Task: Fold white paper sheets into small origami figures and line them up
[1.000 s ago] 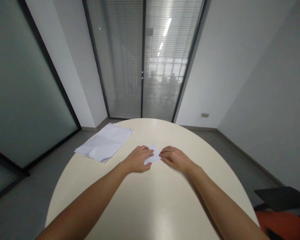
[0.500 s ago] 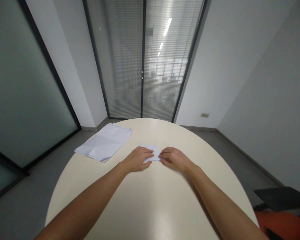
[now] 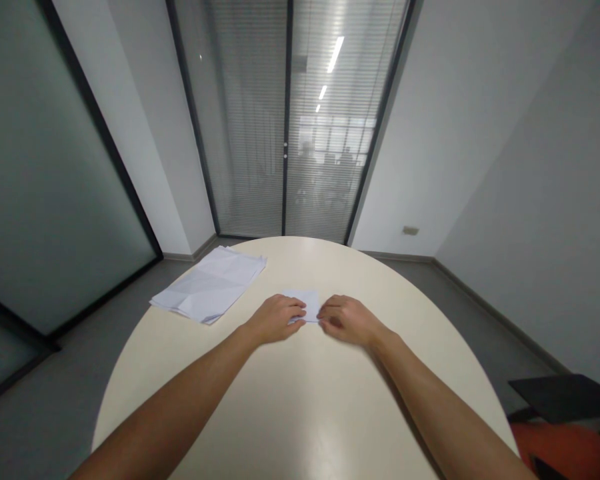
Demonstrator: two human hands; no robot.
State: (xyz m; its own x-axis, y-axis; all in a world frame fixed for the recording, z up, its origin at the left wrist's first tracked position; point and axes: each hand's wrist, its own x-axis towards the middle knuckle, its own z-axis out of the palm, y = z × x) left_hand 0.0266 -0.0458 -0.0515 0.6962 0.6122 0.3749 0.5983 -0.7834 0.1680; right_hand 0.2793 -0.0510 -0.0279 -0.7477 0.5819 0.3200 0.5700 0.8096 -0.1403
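Observation:
A small piece of folded white paper (image 3: 311, 305) lies on the round table between my hands. My left hand (image 3: 279, 318) covers its left part, the fingers resting on top and the thumb at the near edge. At the right edge, my right hand (image 3: 347, 319) has its fingertips and thumb drawn together in a pinch on the near corner. How the layers of the paper sit under the fingers cannot be made out.
A stack of creased white paper sheets (image 3: 213, 283) lies at the table's far left. The cream round table (image 3: 280, 413) has its edge curving around both forearms. A chair with a red seat (image 3: 565, 450) stands at the lower right. Glass doors with blinds (image 3: 250, 167) are beyond.
My right thumb and fingertips have drawn closer together at the paper's right edge, and my left thumb has come slightly nearer the fingers. The paper has hardly moved.

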